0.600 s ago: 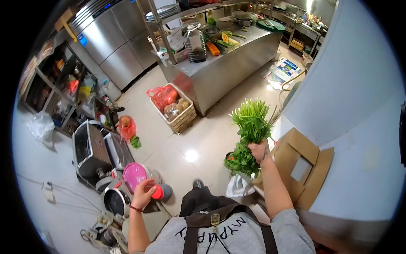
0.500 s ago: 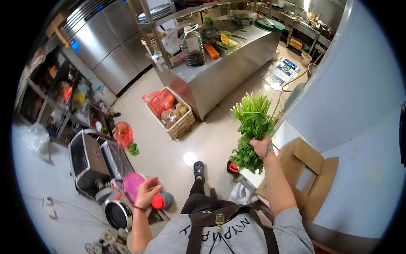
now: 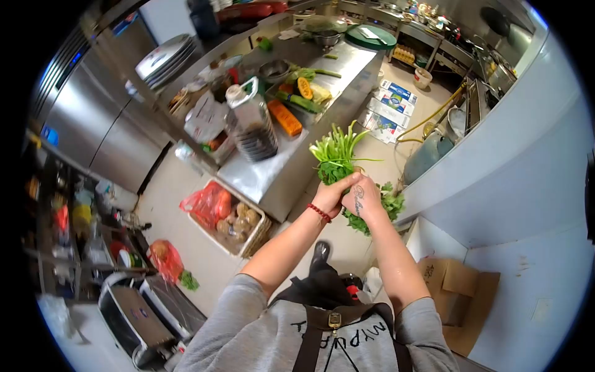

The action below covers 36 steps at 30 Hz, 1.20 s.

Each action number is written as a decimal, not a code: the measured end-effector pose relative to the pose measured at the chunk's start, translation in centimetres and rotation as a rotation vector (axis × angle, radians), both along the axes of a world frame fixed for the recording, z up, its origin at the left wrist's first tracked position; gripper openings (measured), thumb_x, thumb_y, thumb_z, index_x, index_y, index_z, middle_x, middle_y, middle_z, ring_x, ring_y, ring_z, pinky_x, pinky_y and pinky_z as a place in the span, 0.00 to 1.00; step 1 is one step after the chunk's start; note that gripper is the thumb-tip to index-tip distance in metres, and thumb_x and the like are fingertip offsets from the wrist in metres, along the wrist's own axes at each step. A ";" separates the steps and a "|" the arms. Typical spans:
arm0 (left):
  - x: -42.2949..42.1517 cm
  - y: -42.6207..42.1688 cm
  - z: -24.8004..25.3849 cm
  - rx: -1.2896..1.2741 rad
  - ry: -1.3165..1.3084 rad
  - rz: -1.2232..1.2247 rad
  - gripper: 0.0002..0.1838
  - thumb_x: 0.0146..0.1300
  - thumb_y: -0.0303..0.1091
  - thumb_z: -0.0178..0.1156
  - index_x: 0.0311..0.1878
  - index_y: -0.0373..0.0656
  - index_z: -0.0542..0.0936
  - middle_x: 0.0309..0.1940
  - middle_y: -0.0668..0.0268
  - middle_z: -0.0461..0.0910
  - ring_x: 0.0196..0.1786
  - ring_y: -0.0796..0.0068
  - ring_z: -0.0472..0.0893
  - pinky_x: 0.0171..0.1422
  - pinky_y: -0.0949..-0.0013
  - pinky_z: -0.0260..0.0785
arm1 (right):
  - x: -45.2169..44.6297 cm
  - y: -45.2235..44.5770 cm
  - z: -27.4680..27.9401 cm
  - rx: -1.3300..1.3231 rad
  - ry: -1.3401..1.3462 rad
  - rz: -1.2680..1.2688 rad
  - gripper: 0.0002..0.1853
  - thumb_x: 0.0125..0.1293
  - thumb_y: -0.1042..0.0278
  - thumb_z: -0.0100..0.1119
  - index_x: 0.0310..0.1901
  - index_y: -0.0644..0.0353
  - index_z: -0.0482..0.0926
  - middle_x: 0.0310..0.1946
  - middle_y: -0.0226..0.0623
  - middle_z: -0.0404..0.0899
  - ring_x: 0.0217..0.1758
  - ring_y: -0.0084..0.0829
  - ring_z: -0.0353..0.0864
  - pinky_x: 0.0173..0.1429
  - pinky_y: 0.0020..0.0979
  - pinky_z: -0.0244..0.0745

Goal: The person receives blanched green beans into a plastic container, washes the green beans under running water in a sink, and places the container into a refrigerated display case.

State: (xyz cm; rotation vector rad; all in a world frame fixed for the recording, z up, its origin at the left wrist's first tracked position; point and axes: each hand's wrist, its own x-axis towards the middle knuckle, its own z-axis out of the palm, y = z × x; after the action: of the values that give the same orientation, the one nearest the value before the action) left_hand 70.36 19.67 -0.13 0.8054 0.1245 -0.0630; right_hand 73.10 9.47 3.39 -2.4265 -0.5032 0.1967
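Observation:
Both hands meet on a bunch of leafy greens (image 3: 334, 152) in front of my body. Its pale cut stems point up and away, and its leaves stick out below, on the right. My right hand (image 3: 364, 199) is closed around the middle of the bunch. Beside it, touching it, my left hand (image 3: 333, 194) wraps the bunch from the left, with a red bead bracelet at the wrist. The gripped part of the greens is hidden by my fingers.
Ahead, a steel counter (image 3: 248, 180) carries a large plastic jug (image 3: 251, 127), an orange block-shaped item (image 3: 284, 118) and cut vegetables. A basket (image 3: 257, 232) with bagged produce stands on the floor. An open cardboard box (image 3: 455, 276) lies at right, and flattened cardboard (image 3: 393, 102) farther off.
My left hand has come up from the lower left to grip the greens with my right hand. The bunch has shifted slightly left, and the view has moved closer to the counter.

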 end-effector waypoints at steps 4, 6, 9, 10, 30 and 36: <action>11.7 2.1 -2.8 -0.369 0.197 -0.018 0.15 0.57 0.29 0.62 0.47 0.35 0.76 0.46 0.62 0.77 0.48 0.70 0.77 0.51 0.66 0.72 | 10.3 1.7 1.1 -0.231 -0.051 0.122 0.23 0.41 0.64 0.67 0.38 0.68 0.73 0.36 0.54 0.78 0.42 0.50 0.78 0.46 0.41 0.75; 17.6 4.1 -2.6 -0.401 0.178 -0.055 0.19 0.59 0.30 0.58 0.54 0.35 0.73 0.52 0.61 0.75 0.52 0.68 0.75 0.56 0.63 0.70 | 16.1 3.3 3.5 -0.254 0.054 0.228 0.37 0.40 0.57 0.71 0.48 0.74 0.68 0.49 0.60 0.72 0.54 0.51 0.72 0.56 0.40 0.70; 25.4 7.0 -2.0 -0.567 -0.060 -0.142 0.21 0.60 0.32 0.55 0.56 0.36 0.71 0.52 0.60 0.75 0.53 0.66 0.75 0.60 0.60 0.67 | 23.2 5.4 3.4 -0.184 -0.247 0.323 0.46 0.39 0.54 0.72 0.56 0.76 0.62 0.57 0.61 0.64 0.62 0.53 0.64 0.65 0.40 0.63; 27.3 8.2 -1.3 -0.485 -0.088 -0.048 0.22 0.59 0.34 0.53 0.56 0.37 0.72 0.51 0.60 0.76 0.53 0.64 0.75 0.62 0.60 0.65 | 24.9 6.5 4.8 -0.203 -0.293 0.342 0.53 0.37 0.50 0.73 0.59 0.78 0.57 0.60 0.63 0.60 0.65 0.54 0.60 0.69 0.40 0.57; 59.7 49.2 -10.3 2.117 0.814 0.634 0.22 0.62 0.40 0.54 0.57 0.40 0.70 0.52 0.53 0.74 0.52 0.50 0.75 0.53 0.50 0.71 | 55.0 -14.2 -11.7 -0.550 0.246 -0.182 0.18 0.52 0.59 0.62 0.38 0.66 0.78 0.40 0.55 0.78 0.46 0.53 0.75 0.51 0.42 0.71; 62.5 42.6 -10.4 1.747 1.212 0.230 0.52 0.41 0.37 0.73 0.69 0.41 0.52 0.60 0.50 0.67 0.61 0.53 0.69 0.64 0.57 0.63 | 50.9 -29.9 -23.5 -0.884 0.693 0.020 0.21 0.50 0.49 0.59 0.31 0.62 0.84 0.35 0.52 0.80 0.44 0.49 0.79 0.51 0.39 0.73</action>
State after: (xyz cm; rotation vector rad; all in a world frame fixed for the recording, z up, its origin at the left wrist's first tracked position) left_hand 132.90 62.23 -10.50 2.3918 1.5773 -0.2296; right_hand 123.99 -20.45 -20.11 -2.8960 -0.1105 1.4645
